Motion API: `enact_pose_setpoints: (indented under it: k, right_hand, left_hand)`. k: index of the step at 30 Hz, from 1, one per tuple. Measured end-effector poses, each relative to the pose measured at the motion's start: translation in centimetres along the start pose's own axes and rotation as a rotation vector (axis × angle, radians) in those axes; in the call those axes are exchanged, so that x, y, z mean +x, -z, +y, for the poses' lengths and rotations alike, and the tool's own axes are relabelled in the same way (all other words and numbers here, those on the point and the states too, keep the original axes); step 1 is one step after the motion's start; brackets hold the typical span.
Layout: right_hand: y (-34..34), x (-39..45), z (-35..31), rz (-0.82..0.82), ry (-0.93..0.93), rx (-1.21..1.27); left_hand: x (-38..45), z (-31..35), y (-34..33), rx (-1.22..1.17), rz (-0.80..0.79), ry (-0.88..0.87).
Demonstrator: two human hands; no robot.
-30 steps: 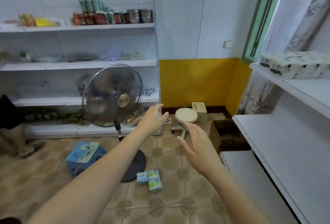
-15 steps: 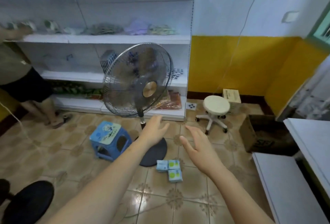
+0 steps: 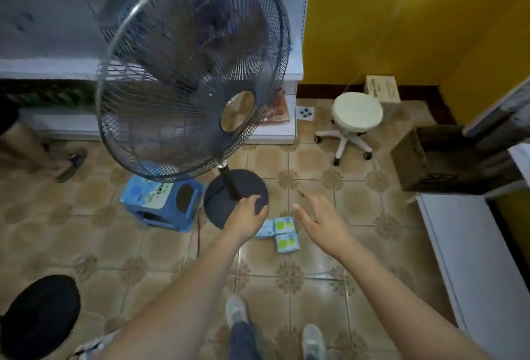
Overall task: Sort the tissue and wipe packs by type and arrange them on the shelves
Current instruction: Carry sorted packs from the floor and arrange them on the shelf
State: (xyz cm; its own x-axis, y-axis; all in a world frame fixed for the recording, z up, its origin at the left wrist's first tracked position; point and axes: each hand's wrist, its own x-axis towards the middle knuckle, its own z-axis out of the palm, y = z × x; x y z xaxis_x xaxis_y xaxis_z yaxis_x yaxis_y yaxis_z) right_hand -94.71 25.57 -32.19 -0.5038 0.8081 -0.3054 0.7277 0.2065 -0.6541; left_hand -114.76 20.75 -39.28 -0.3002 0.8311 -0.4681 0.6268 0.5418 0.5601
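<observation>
Tissue packs (image 3: 277,230) lie on the floor (image 3: 315,259) by the fan base (image 3: 229,196); I hold my left hand (image 3: 247,216) and right hand (image 3: 321,223) above them, both released.

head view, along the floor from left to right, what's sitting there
black round seat → blue plastic stool → fan base → tissue packs → white wheeled stool → cardboard box

Both arms outstretched; left grip (image 3: 249,216) loosely curled, right grip (image 3: 321,220) fingers spread.
</observation>
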Motion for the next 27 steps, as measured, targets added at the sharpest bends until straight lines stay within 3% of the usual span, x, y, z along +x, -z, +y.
enact_pose_setpoints:
  k: [5, 10, 18, 23, 27]
  right_hand:
    - [-6.9, 8.1, 3.8, -0.056, -0.110, 0.010]
    - [-16.7, 15.9, 12.1, -0.122, -0.228, 0.063]
    - [-38.2, 28.5, 33.0, -0.214, -0.462, 0.166]
    - [-49.8, 36.6, 41.7, -0.291, -0.511, 0.187]
    - [-55.4, 41.6, 45.1, -0.341, -0.559, 0.171]
  left_hand:
    - [7.8, -6.0, -2.1, 0.008, -0.090, 0.077]
    - [15.5, -12.9, -7.6, 0.003, -0.103, 0.144]
    - [32.5, -29.2, -27.8, -0.105, -0.152, 0.357]
    - [42.5, -37.6, -39.6, -0.427, -0.173, 0.524]
    - [47.6, -42.1, -44.8, -0.731, -0.144, 0.619]
